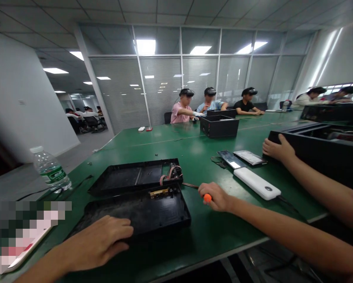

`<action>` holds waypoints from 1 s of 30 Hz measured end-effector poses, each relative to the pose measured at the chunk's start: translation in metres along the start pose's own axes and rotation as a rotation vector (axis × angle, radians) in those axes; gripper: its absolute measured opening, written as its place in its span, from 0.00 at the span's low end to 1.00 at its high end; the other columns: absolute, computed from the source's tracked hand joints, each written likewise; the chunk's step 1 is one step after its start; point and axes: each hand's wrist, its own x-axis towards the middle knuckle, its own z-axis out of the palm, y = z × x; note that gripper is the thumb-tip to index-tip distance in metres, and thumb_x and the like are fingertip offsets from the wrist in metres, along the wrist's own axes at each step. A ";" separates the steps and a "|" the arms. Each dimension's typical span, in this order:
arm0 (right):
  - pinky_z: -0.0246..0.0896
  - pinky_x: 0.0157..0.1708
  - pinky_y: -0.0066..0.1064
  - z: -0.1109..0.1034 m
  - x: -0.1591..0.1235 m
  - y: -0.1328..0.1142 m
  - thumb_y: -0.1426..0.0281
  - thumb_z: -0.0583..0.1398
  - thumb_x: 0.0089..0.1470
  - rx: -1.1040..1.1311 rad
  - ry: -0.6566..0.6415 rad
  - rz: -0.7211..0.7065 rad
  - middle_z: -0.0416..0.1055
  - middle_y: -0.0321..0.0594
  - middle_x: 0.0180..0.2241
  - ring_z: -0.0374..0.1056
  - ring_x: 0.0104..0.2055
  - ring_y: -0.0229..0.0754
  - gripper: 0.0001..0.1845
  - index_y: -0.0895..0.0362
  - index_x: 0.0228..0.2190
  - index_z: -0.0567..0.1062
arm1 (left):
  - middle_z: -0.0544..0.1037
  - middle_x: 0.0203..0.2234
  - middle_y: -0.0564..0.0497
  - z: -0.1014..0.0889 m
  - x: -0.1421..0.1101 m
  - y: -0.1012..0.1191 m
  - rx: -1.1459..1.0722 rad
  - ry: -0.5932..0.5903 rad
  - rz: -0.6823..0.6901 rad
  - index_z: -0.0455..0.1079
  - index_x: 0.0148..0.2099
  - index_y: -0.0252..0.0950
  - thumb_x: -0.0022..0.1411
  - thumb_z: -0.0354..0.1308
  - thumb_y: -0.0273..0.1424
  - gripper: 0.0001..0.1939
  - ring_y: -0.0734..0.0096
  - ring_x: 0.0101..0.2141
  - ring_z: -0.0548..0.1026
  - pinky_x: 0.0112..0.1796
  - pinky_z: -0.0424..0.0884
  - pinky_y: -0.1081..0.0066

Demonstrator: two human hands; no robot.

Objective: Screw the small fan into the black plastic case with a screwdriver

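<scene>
Two shallow black plastic casing halves lie on the green table in front of me. My left hand (pixel 105 239) is at the near edge of the closer casing half (pixel 161 210), fingers bent over the rim and thumb on the near side. A brass-coloured strip (pixel 159 193) sits along its far side. In the farther casing half (pixel 129 173), bundled ribbon wires (pixel 173 173) lie at the right end. My right hand (pixel 217 197) is closed around a screwdriver (pixel 207 198) with an orange handle end. Its thin shaft points left, toward the wires; where the tip touches is unclear.
At right, a co-worker's hand (pixel 278 149) rests on a large black case (pixel 309 135). A white power bank (pixel 256 182), a phone (pixel 231 160) and a flat silver drive (pixel 250 157) lie nearby. A water bottle (pixel 52 173) stands left. Co-workers sit across the table.
</scene>
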 end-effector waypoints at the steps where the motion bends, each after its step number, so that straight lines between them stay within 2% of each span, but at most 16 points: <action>1: 0.51 0.28 0.28 0.003 0.002 -0.003 0.58 0.40 0.59 0.018 0.002 0.017 0.66 0.41 0.27 0.62 0.29 0.36 0.21 0.58 0.29 0.64 | 0.72 0.29 0.50 0.004 0.004 -0.001 -0.010 -0.031 -0.001 0.68 0.34 0.42 0.60 0.48 0.35 0.08 0.69 0.31 0.69 0.33 0.60 0.72; 4: 0.48 0.25 0.28 0.014 0.012 -0.009 0.51 0.46 0.54 0.017 -0.119 -0.071 0.66 0.39 0.25 0.61 0.26 0.35 0.23 0.58 0.32 0.66 | 0.72 0.30 0.50 0.006 0.019 -0.008 -0.033 -0.098 -0.018 0.69 0.35 0.42 0.60 0.49 0.37 0.09 0.68 0.32 0.70 0.34 0.62 0.72; 7: 0.44 0.23 0.28 0.023 0.018 -0.016 0.48 0.51 0.50 -0.059 -0.204 -0.132 0.66 0.37 0.26 0.59 0.24 0.35 0.26 0.56 0.39 0.67 | 0.72 0.38 0.49 -0.001 0.040 -0.022 -0.022 -0.076 -0.042 0.68 0.44 0.42 0.58 0.51 0.43 0.16 0.66 0.38 0.71 0.39 0.63 0.72; 10: 0.40 0.21 0.28 0.028 0.018 -0.017 0.50 0.51 0.51 -0.127 -0.204 -0.137 0.66 0.35 0.27 0.58 0.23 0.34 0.22 0.54 0.35 0.69 | 0.65 0.51 0.46 -0.010 0.072 -0.047 0.057 0.074 -0.081 0.61 0.54 0.41 0.55 0.51 0.48 0.27 0.61 0.49 0.65 0.48 0.59 0.67; 12: 0.39 0.21 0.28 0.028 0.018 -0.015 0.50 0.51 0.51 -0.142 -0.192 -0.137 0.65 0.35 0.27 0.57 0.23 0.33 0.21 0.55 0.31 0.69 | 0.59 0.55 0.43 -0.012 0.097 -0.064 0.096 0.141 -0.100 0.56 0.58 0.38 0.52 0.53 0.51 0.35 0.57 0.54 0.59 0.52 0.55 0.64; 14: 0.38 0.21 0.27 0.028 0.019 -0.011 0.51 0.51 0.52 -0.151 -0.191 -0.144 0.65 0.35 0.26 0.57 0.24 0.33 0.21 0.56 0.30 0.69 | 0.56 0.57 0.41 -0.009 0.118 -0.078 0.079 0.105 -0.114 0.51 0.61 0.36 0.49 0.55 0.52 0.42 0.56 0.55 0.58 0.52 0.55 0.64; 16: 0.38 0.20 0.28 0.027 0.021 -0.008 0.51 0.50 0.53 -0.157 -0.194 -0.160 0.64 0.35 0.26 0.58 0.24 0.33 0.22 0.56 0.29 0.69 | 0.59 0.56 0.41 -0.002 0.131 -0.087 0.047 0.058 -0.138 0.47 0.62 0.35 0.48 0.56 0.52 0.45 0.57 0.54 0.60 0.51 0.57 0.64; 22: 0.37 0.20 0.28 0.027 0.018 -0.001 0.49 0.50 0.52 -0.141 -0.193 -0.254 0.63 0.34 0.24 0.56 0.23 0.32 0.23 0.57 0.29 0.69 | 0.59 0.56 0.42 0.019 0.125 -0.100 0.092 0.134 -0.150 0.48 0.61 0.36 0.50 0.54 0.52 0.42 0.58 0.54 0.60 0.52 0.56 0.64; 26: 0.37 0.20 0.28 0.030 0.016 0.002 0.48 0.49 0.52 -0.140 -0.186 -0.270 0.62 0.34 0.24 0.56 0.23 0.32 0.25 0.58 0.27 0.68 | 0.61 0.54 0.43 0.014 0.126 -0.106 0.150 0.126 -0.121 0.48 0.62 0.37 0.52 0.53 0.52 0.41 0.58 0.52 0.62 0.50 0.58 0.65; 30: 0.37 0.21 0.28 0.034 0.018 0.006 0.49 0.48 0.53 -0.154 -0.199 -0.243 0.63 0.36 0.25 0.58 0.24 0.33 0.24 0.57 0.29 0.68 | 0.63 0.50 0.43 0.005 0.141 -0.092 0.292 0.132 0.013 0.50 0.61 0.40 0.52 0.57 0.45 0.37 0.58 0.47 0.65 0.46 0.61 0.64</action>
